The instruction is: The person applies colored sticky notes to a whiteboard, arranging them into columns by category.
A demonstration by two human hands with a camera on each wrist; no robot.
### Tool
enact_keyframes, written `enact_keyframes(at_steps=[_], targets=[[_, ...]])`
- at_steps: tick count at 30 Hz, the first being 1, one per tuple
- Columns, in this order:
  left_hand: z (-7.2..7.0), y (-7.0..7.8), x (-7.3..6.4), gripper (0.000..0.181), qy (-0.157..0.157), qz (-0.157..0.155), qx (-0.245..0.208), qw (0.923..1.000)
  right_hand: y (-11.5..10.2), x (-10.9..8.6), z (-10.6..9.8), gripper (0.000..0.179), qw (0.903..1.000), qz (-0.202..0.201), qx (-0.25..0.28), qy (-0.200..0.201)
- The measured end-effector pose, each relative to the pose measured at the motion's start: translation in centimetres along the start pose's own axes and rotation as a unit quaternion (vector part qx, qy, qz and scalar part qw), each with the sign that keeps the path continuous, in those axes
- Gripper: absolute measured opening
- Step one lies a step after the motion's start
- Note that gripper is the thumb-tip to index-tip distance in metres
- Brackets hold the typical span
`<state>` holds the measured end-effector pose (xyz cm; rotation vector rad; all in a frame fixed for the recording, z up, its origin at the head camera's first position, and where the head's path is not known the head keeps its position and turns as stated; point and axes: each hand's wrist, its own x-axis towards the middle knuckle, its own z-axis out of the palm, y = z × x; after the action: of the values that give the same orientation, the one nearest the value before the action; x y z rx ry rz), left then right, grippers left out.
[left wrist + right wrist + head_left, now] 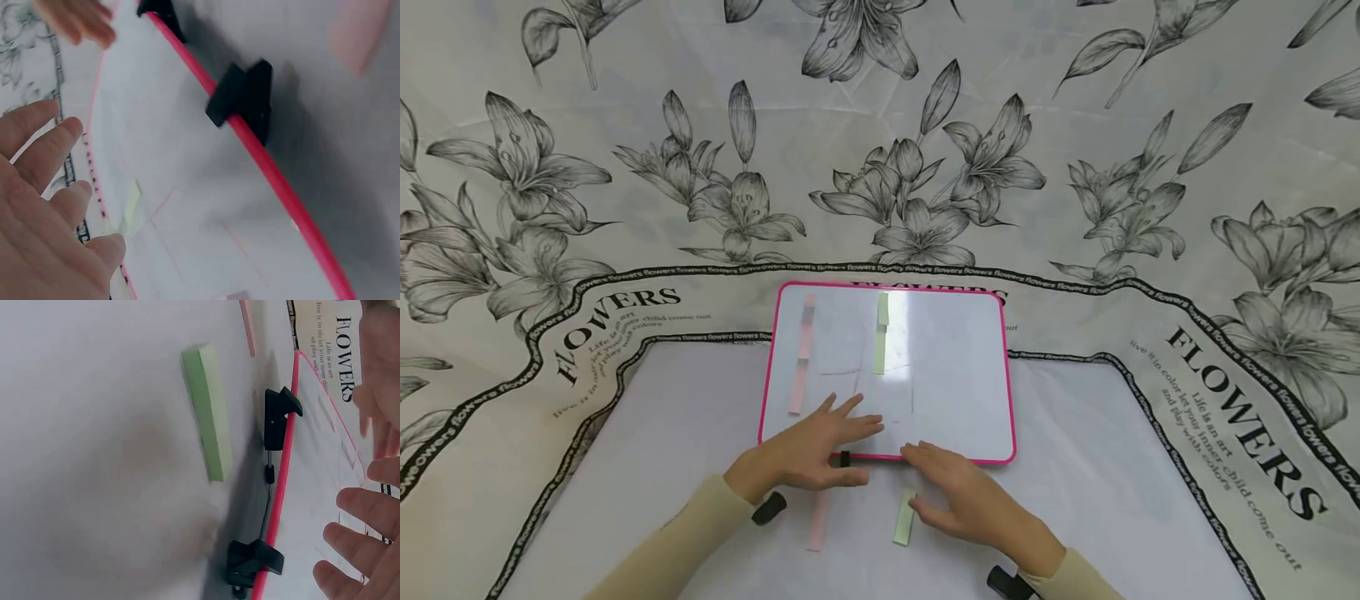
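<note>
A whiteboard [955, 400] with a pink rim lies before me, thin lines drawn on it. Pink paper strips [802, 358] run down its left part and green paper strips [881, 333] its upper middle. My left hand [820, 442], fingers spread, is over the board's near edge and holds nothing. Near the same edge, farther right, is my right hand [962, 500], fingers extended and empty; whether either hand touches the board I cannot tell. Below the board lie a pad of green strips [209, 412], beside my right thumb, and a pink strip [817, 525], partly behind my left hand.
Black clips [244, 100] grip the board's near rim; another clip [253, 559] shows in the right wrist view. A white tabletop [685, 417] surrounds the board. Flower-printed cloth [1075, 325] borders the table and rises behind it. Black wrist devices [769, 508] sit below both hands.
</note>
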<state>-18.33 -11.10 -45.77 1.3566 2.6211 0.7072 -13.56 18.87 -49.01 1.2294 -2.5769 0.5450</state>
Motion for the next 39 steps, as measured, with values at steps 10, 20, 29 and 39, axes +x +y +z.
enact_keyframes(at_steps=[10,20,29,39], targets=[[3.9,2.2,-5.5,0.084,0.124,-0.027,-0.055,0.9904,-1.8,-4.4,2.1,0.075,0.9976,0.060,-0.006,0.035],[5.4,2.1,-10.0,0.084,0.190,-0.096,-0.009,0.9770,-3.3,-5.1,4.3,0.081,0.9960,0.085,0.012,0.022],[5.8,1.6,-11.5,0.081,0.224,-0.100,0.039,0.9686,-4.4,-4.5,5.9,0.073,0.9884,0.138,0.063,-0.008],[6.8,2.6,-11.5,0.081,0.219,-0.135,-0.010,0.9663,-4.0,-4.7,7.2,0.053,0.9937,0.105,0.029,0.024]])
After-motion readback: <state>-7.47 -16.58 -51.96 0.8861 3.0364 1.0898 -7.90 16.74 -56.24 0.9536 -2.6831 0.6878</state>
